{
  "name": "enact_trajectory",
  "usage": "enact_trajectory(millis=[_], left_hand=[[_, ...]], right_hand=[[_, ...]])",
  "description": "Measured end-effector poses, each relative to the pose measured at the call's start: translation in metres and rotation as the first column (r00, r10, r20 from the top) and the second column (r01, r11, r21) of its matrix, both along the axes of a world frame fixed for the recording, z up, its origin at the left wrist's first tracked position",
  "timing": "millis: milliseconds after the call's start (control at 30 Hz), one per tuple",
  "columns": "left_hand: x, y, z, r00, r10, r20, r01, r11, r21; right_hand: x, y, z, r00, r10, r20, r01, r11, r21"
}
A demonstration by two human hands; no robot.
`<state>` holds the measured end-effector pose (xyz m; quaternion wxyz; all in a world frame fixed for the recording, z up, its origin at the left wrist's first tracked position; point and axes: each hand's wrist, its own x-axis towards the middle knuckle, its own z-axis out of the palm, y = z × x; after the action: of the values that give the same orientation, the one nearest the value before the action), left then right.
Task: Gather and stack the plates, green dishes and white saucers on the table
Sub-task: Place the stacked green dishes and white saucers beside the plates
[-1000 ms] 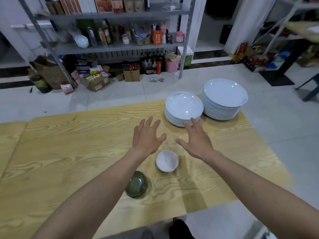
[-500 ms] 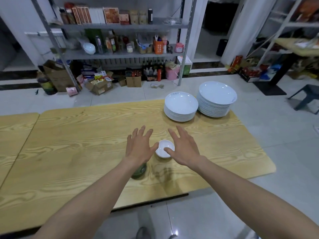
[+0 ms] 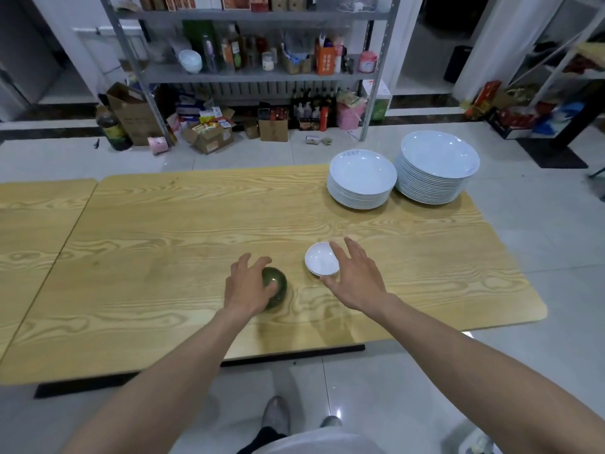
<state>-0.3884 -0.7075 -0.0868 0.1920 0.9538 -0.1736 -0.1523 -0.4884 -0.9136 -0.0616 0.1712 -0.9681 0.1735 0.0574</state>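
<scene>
Green dish (image 3: 277,285): on table (image 3: 163,231), centre, toward the front edge; upright, left part hidden by L hand.
L hand (image 3: 247,288): fingers curled over the dish from the left, thumb across its top, i.e. grasping it. Dish looks not yet lifted.
White saucer (image 3: 320,259): on table just right of the green dish, a little farther back; the two are apart.
R hand (image 3: 357,280): fingers spread round the saucer's right side, thumb tip at its near rim. Pinching or only bracketing: cannot tell.
Change: 0.5 s ago both hands hovered flat w/ straight fingers over the pair. Now L has closed on the dish and R has come round the saucer. Dish & saucer keep the same relation as before.
Meaning: reach phase over, pick-up starting; both pieces prob. taken at once.
Plates: smaller plate stack (image 3: 361,178) & taller plate stack (image 3: 437,168), side by side at far right corner, well apart from the hands; look already gathered.
Progress: late stage (est.); only these small pieces loose in view.
Bkgd: shelf unit (image 3: 248,75) w/ bottles; boxes on floor.
</scene>
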Motion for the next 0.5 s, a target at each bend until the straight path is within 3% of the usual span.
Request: enact_trajectory(millis=[267,500], left_hand=[[0.005,0.016,-0.038,0.968,0.138,-0.211,-0.149,0.988,-0.041],[0.013,0.015,-0.057,0.903,0.186,-0.387,-0.311,0.905,-0.290]], right_hand=[[-0.001,-0.003,-0.025,0.999,-0.009,-0.053,0.011,0.999,0.041],[0.008,-0.015,-0.045,0.988,-0.139,-0.063,0.149,0.969,0.195]])
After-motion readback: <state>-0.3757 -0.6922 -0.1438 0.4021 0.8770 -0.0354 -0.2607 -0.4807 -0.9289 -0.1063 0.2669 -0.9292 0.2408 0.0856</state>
